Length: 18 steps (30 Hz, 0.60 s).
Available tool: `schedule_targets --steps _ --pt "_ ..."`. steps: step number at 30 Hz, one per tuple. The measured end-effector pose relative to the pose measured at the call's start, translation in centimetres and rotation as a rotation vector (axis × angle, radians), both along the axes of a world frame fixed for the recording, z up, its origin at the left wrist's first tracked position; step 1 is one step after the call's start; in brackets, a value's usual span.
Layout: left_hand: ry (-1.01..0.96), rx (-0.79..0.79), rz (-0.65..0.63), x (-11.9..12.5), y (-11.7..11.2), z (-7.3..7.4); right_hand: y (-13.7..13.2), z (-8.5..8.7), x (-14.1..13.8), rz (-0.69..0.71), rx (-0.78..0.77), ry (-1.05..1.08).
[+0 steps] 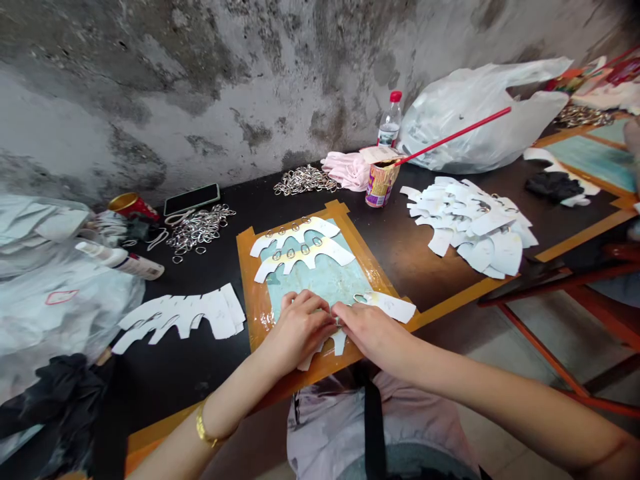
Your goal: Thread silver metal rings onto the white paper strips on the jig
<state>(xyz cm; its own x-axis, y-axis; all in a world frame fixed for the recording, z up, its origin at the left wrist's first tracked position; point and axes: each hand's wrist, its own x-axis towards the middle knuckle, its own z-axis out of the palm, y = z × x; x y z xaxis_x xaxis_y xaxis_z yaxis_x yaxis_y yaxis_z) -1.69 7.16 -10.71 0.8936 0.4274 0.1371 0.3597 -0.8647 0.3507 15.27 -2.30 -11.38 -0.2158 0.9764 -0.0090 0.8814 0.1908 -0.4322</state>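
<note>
Closest to us, a black strap (374, 427) hangs over a pale garment (420, 413), and our bare forearms reach out above it, a gold bangle (206, 427) on the left wrist. Our left hand (300, 327) and right hand (367, 331) meet at the near edge of a taped board (255, 287), both narrow, with the fingers curled in and nearly touching. A metal ring (338, 321) shows between them, though we cannot tell which hand grips it. A white scalloped card strip (390, 307) lies under both hands on the board's blue-green marbled surface, its right end sticking out past the board's orange edge.

Farther up the board lie two more strips (300, 243) with rings along them. A stack of strips (180, 313) sits to our left on the black table (425, 247), and a larger heap (470, 227) lies to our right. Loose rings (200, 230) pile near a phone (191, 199), with another pile (305, 180) by pink gloves (347, 170). Against the stained wall (150, 80) stand a paper cup (381, 183), a plastic bottle (390, 120) and a white plastic bag (480, 113).
</note>
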Motion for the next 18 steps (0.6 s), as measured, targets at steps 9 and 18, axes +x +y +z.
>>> schedule_targets --steps 9,18 --pt "0.013 0.0 0.014 0.3 0.2 -0.3 1.2 -0.1 0.4 0.157 0.02 -0.211" --pt "0.015 -0.051 0.029 0.3 0.3 -0.5 1.5 -0.2 1.0 0.209 0.079 -0.235"
